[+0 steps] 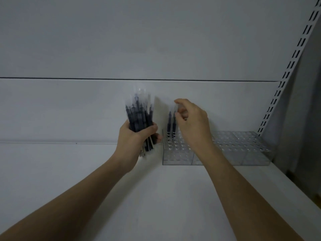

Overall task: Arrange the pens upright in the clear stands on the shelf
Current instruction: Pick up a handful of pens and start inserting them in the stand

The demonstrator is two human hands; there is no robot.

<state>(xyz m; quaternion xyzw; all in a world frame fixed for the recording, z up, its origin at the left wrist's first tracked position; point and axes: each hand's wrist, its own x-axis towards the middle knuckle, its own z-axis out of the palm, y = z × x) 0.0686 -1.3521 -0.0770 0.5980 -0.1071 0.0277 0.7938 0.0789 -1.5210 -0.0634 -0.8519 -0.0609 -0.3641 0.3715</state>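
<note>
A shop's display bay: white shelf (173, 197), plain back panel (121, 40), and slotted upright rail (284, 75) at two o'clock.

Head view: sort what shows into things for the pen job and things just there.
For the job:
bundle of pens, held by left hand
standing pens, pinched by right hand
clear stand
second clear stand
shelf

Just there:
slotted upright rail
back panel
</note>
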